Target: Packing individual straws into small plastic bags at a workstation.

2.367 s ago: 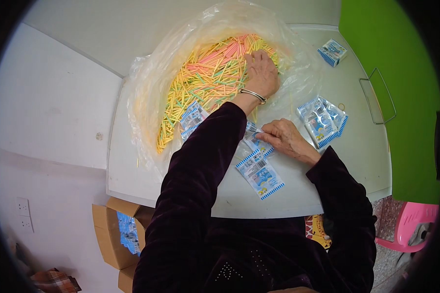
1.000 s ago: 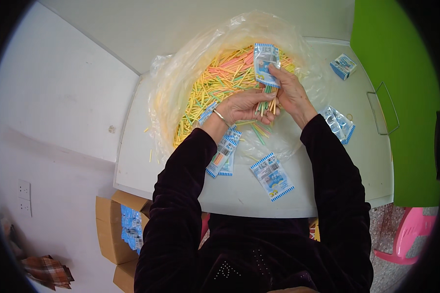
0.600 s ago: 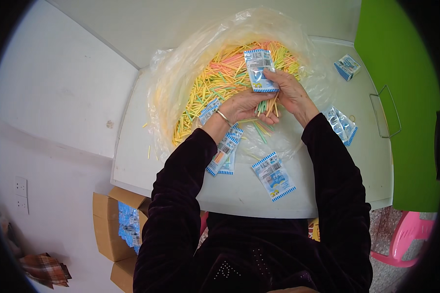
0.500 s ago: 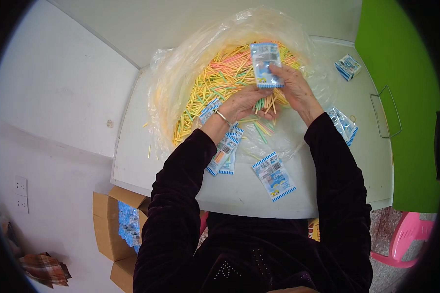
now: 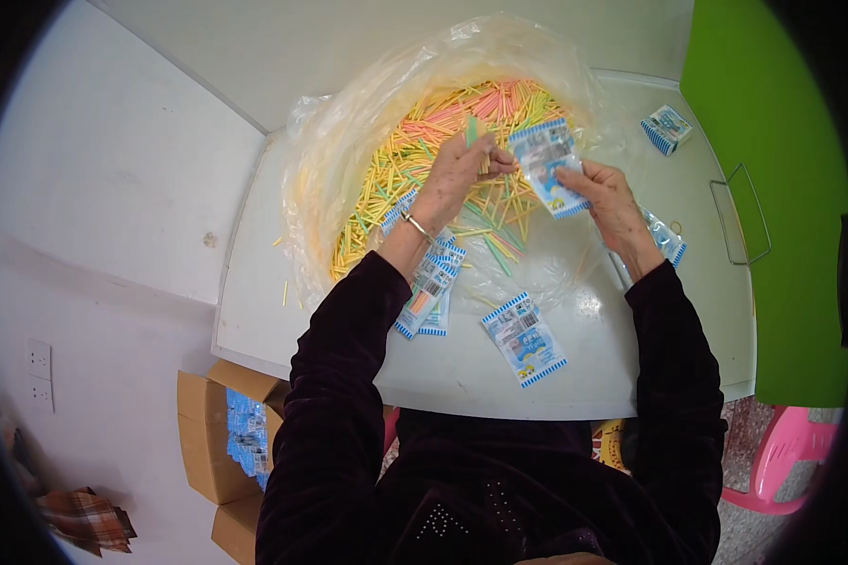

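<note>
My left hand (image 5: pixel 457 179) is closed around a few thin pastel sticks (image 5: pixel 473 130), with a green end showing above the fingers. In my right hand (image 5: pixel 608 198) is a small blue-and-white packet (image 5: pixel 545 155), pinched between thumb and fingers by its lower right side. Both hands are over a large clear plastic bag (image 5: pixel 325 169), spread wide and full of loose yellow, pink, orange and green sticks (image 5: pixel 396 179). Several similar packets (image 5: pixel 431 287) lie overlapped beneath my left wrist. One more packet (image 5: pixel 526 339) rests flat near the table's front edge.
On the right of the white table (image 5: pixel 424 377) lie more packets (image 5: pixel 664 235) and a bundle of packets (image 5: pixel 667 130). A wire handle (image 5: pixel 746 215) is on the green panel (image 5: pixel 801 282). An open cardboard box (image 5: pixel 203 438) with blue packets stands lower left; a pink chair (image 5: pixel 782 461) is lower right.
My hands have moved apart. The left went up and left with sticks in its fingers; the right moved right and slightly down, carrying the packet, which is now tilted.
</note>
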The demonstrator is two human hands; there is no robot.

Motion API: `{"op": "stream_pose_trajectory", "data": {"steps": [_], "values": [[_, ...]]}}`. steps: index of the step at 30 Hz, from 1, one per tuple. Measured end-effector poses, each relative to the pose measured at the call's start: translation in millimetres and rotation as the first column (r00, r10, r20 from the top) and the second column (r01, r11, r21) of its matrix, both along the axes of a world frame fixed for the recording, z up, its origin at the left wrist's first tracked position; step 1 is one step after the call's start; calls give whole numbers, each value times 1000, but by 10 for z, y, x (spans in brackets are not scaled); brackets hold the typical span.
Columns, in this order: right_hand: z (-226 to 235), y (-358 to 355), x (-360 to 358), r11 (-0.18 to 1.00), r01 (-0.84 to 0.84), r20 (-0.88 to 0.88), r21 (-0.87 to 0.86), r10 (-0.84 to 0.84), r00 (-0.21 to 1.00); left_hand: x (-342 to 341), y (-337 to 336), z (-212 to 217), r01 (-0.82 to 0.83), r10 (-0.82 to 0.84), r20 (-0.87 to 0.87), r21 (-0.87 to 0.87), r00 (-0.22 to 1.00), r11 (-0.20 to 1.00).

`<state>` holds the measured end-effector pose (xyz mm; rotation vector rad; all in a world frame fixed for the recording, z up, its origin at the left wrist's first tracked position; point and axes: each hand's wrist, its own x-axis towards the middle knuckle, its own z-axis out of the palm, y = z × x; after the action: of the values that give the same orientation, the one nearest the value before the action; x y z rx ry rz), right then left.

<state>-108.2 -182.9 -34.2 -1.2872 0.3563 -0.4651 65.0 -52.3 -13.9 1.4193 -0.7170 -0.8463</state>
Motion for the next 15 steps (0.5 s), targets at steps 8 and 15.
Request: {"op": "stream_pose_trajectory", "data": {"steps": [8, 15], "values": [[-119, 114, -136, 979, -204, -119, 11, 203, 972, -199, -34, 363, 40, -78, -102, -332, 992, 943], [-108, 186, -152, 971, -217, -59, 101, 224, 973, -293, -32, 317, 59, -102, -104, -352, 989, 934]]}}
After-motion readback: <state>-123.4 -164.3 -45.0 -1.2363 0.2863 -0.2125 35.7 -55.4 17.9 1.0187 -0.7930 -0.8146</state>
